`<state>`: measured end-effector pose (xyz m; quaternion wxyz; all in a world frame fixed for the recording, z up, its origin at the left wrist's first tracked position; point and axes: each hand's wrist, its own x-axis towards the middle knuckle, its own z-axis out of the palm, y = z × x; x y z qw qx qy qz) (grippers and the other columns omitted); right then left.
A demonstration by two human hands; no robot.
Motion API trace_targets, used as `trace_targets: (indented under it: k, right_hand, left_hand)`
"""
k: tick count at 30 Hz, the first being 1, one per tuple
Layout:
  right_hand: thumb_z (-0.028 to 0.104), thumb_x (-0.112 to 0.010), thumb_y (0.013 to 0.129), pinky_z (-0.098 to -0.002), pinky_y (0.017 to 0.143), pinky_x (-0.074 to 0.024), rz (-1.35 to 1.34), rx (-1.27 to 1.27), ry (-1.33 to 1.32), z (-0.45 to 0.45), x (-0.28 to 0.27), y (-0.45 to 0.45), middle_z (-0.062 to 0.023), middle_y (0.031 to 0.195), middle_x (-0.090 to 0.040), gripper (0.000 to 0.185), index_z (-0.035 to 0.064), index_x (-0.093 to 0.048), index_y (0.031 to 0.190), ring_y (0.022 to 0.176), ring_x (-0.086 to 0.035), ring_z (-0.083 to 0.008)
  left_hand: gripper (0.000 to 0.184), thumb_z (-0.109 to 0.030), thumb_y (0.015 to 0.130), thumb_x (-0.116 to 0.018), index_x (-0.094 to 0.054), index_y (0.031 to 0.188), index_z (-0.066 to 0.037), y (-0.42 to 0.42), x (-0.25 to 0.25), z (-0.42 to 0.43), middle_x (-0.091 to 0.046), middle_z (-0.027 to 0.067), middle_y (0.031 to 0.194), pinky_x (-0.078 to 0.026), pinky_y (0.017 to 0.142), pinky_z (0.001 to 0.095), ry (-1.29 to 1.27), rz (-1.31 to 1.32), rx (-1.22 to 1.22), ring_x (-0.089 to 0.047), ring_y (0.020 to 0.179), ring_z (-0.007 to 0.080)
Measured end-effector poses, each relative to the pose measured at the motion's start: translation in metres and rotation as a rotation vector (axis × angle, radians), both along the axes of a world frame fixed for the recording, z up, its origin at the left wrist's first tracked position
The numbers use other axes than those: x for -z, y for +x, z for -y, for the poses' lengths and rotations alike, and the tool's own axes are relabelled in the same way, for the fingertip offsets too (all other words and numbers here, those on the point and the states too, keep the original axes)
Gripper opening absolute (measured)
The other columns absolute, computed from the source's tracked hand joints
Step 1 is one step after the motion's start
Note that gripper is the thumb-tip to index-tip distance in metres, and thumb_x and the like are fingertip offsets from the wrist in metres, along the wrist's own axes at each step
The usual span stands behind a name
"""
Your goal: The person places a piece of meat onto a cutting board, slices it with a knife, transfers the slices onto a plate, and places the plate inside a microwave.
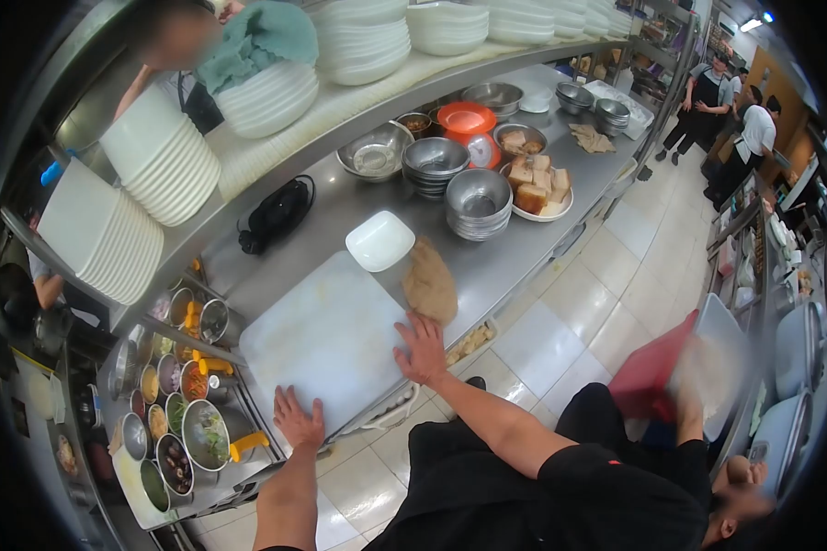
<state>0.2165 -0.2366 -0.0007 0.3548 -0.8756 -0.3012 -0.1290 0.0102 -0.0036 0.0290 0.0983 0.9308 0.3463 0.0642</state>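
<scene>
A white cutting board (331,335) lies on the steel counter in front of me. My left hand (300,421) rests on its near left part, fingers spread and holding nothing. At the board's right edge lies my right hand (421,349), also open, its fingertips close to a crumpled brown cloth (429,283). Whether those fingertips touch the cloth I cannot tell. Just beyond the board stands a square white dish (380,241) with nothing visible in it.
Stacked steel bowls (480,200) and a plate of meat blocks (540,188) stand farther along; an orange scale (467,119) is behind. Steel containers of ingredients (206,432) line the left. White dishes (358,46) fill the shelf overhead. A co-worker's arm reaches by a red bin (651,367).
</scene>
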Motion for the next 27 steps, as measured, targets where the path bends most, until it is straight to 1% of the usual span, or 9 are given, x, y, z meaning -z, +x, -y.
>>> trace_targets:
  k: [7, 12, 14, 15, 22, 27]
  right_hand:
    - [0.032, -0.063, 0.08, -0.0523, 0.11, -0.0271, 0.001, -0.011, 0.003, 0.002, -0.006, 0.0, -0.0197, 0.141, -0.043, 0.052, 0.0089, -0.057, 0.126, 0.131, -0.038, -0.0374]
    - [0.031, -0.063, 0.08, -0.0511, 0.11, -0.0278, 0.03, -0.015, -0.002, -0.001, -0.004, 0.001, -0.0201, 0.14, -0.044, 0.051, 0.008, -0.057, 0.125, 0.132, -0.037, -0.0369]
    - [0.031, -0.065, 0.078, -0.0509, 0.109, -0.0284, 0.023, 0.005, -0.003, -0.001, -0.002, 0.001, -0.0191, 0.141, -0.044, 0.052, 0.0111, -0.058, 0.125, 0.129, -0.039, -0.0373]
    - [0.031, -0.065, 0.078, -0.0509, 0.109, -0.0284, 0.028, -0.002, -0.001, -0.001, -0.001, 0.001, -0.0191, 0.141, -0.044, 0.052, 0.0111, -0.058, 0.125, 0.129, -0.039, -0.0373]
    - [0.031, -0.064, 0.078, -0.0512, 0.108, -0.0289, 0.062, 0.009, 0.04, -0.001, 0.002, 0.001, -0.0183, 0.141, -0.045, 0.051, 0.0113, -0.059, 0.126, 0.128, -0.039, -0.0378]
    - [0.031, -0.064, 0.078, -0.0513, 0.107, -0.0297, 0.084, 0.015, 0.038, -0.002, 0.006, 0.0, -0.018, 0.14, -0.045, 0.052, 0.0115, -0.058, 0.126, 0.127, -0.04, -0.0384]
  left_hand:
    - [0.071, -0.048, 0.086, -0.058, -0.04, 0.143, -0.008, 0.0, 0.001, 0.0, -0.026, 0.0159, 0.157, -0.026, 0.109, 0.0545, 0.009, -0.004, -0.008, -0.027, 0.141, 0.0362]
    - [0.073, -0.051, 0.087, -0.057, -0.04, 0.144, -0.008, -0.001, 0.003, -0.003, -0.025, 0.0153, 0.157, -0.026, 0.11, 0.0553, 0.0, -0.007, -0.004, -0.027, 0.141, 0.0354]
    - [0.074, -0.052, 0.087, -0.056, -0.039, 0.144, -0.008, -0.001, 0.001, -0.001, -0.025, 0.0154, 0.157, -0.025, 0.11, 0.0553, -0.007, -0.016, -0.013, -0.027, 0.141, 0.0357]
    - [0.075, -0.053, 0.087, -0.056, -0.039, 0.144, -0.008, 0.0, -0.001, -0.001, -0.024, 0.0154, 0.157, -0.025, 0.11, 0.0554, -0.017, -0.026, -0.017, -0.027, 0.141, 0.0359]
    - [0.075, -0.053, 0.087, -0.056, -0.038, 0.145, -0.009, -0.002, 0.002, -0.002, -0.023, 0.015, 0.158, -0.024, 0.111, 0.0568, -0.026, -0.022, -0.023, -0.026, 0.142, 0.0361]
    - [0.074, -0.051, 0.085, -0.059, -0.038, 0.144, -0.011, -0.003, 0.001, -0.001, -0.024, 0.0153, 0.157, -0.024, 0.111, 0.0576, -0.033, 0.021, -0.007, -0.025, 0.142, 0.0362]
